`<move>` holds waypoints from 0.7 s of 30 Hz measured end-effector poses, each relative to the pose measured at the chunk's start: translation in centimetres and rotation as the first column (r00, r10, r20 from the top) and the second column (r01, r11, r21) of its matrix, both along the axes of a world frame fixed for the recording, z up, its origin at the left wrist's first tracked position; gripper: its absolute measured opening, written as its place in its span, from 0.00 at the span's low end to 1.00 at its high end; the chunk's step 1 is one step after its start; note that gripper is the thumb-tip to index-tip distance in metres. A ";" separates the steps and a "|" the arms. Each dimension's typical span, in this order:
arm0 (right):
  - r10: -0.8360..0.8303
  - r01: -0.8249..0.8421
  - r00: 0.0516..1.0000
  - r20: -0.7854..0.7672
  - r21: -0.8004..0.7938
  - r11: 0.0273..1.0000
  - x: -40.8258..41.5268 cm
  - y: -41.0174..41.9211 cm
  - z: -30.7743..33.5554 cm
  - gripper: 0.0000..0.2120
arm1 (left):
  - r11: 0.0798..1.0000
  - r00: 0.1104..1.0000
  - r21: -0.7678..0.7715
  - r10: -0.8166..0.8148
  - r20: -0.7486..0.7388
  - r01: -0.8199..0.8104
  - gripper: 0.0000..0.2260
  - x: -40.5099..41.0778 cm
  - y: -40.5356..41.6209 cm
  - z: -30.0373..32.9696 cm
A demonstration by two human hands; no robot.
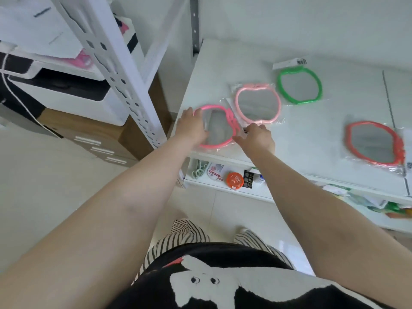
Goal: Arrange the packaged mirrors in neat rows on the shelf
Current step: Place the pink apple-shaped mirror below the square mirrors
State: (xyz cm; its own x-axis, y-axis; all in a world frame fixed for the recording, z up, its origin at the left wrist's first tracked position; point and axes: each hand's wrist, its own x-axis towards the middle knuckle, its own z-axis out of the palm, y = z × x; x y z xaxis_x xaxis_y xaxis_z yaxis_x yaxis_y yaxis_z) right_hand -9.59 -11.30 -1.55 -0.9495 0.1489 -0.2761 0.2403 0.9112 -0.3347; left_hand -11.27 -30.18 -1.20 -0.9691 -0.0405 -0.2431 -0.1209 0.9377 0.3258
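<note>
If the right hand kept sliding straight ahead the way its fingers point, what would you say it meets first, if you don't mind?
Most likely the pale pink mirror: the right hand points up the shelf, fingertips near that packet's front edge. Depth is hard to judge, so it may already touch the wrapping.

A white perforated rack post (124,70) is rising at left, a wooden drawer cabinet (100,139) sitting behind it on pale floor tiles (44,175); white wall (289,23) far.
</note>
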 end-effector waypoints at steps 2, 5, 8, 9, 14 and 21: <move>-0.115 0.115 0.993 -0.028 0.018 0.993 0.8 -1.6 -0.1 0.28 | 0.999 0.996 -0.005 -0.047 0.071 0.047 0.35 -0.7 -1.4 -0.4; -0.287 0.288 0.958 0.005 -0.021 0.958 1.8 -3.6 -0.1 0.31 | 0.994 0.986 0.030 -0.111 0.121 0.108 0.38 -1.0 -2.2 -1.2; -0.393 0.399 0.916 0.074 -0.117 0.909 2.5 -5.3 -0.3 0.33 | 0.994 0.994 0.004 -0.108 0.006 0.108 0.33 -0.8 -2.5 -1.3; -0.398 0.406 0.914 0.084 -0.130 0.905 2.6 -5.8 -0.3 0.34 | 0.997 0.996 0.000 -0.081 -0.027 0.081 0.31 -0.7 -2.6 -1.3; -0.395 0.413 0.910 0.122 -0.203 0.888 3.1 -6.5 -0.5 0.32 | 0.994 0.998 0.094 0.055 0.034 -0.058 0.21 0.6 -2.9 -2.0; -0.434 0.434 0.898 0.074 -0.314 0.844 5.1 -6.4 -0.3 0.34 | 0.807 0.913 0.432 0.319 0.256 -0.403 0.17 2.8 -2.5 -1.8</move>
State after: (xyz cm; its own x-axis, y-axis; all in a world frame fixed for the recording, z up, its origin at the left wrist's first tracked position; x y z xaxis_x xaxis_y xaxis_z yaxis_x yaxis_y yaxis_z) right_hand -4.51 -17.69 -1.82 -0.8083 0.4512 -0.3783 0.5864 0.5600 -0.5852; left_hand -8.45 -32.63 -3.00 -0.8514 -0.2208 -0.4758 -0.5106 0.5563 0.6556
